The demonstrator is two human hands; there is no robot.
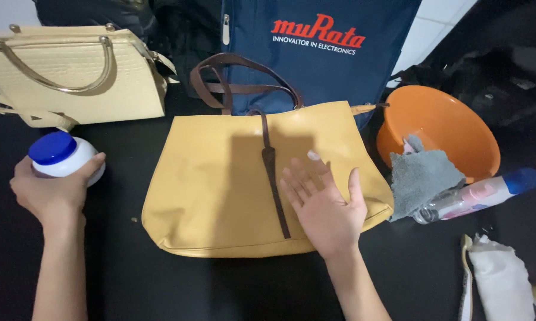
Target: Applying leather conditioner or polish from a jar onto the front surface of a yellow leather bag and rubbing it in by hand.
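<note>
**Yellow handbag lies flat under an open hand, jar gripped beside it**

Yellow, smooth and leather-like, the handbag lies flat on the dark table, its brown straps folded back over its top edge and a brown strip running down its middle. It looks soft and empty: the sides sag flat, so it would likely fold or slide if pushed at one corner. The surface seems slick, so the firmest places to take it are probably the straps or the stitched top edge rather than the flat face.

The right hand is on the handbag's lower right part, palm down, fingers spread wide and nearly straight, thumb out to the side; it grips nothing. Whether it presses or only hovers just above cannot be told. The forearm comes up from the lower edge of the view.

Left of the handbag, well apart from it, the left hand is wrapped around a small white jar with a blue lid. The fingers curl round its side, thumb lying against the front. The jar looks rigid and light, easy to hold in one hand.

Behind the handbag's left corner stands a cream handbag; directly behind it a navy bag. To its right are an orange bowl, a grey cloth and a bottle lying on its side.
</note>
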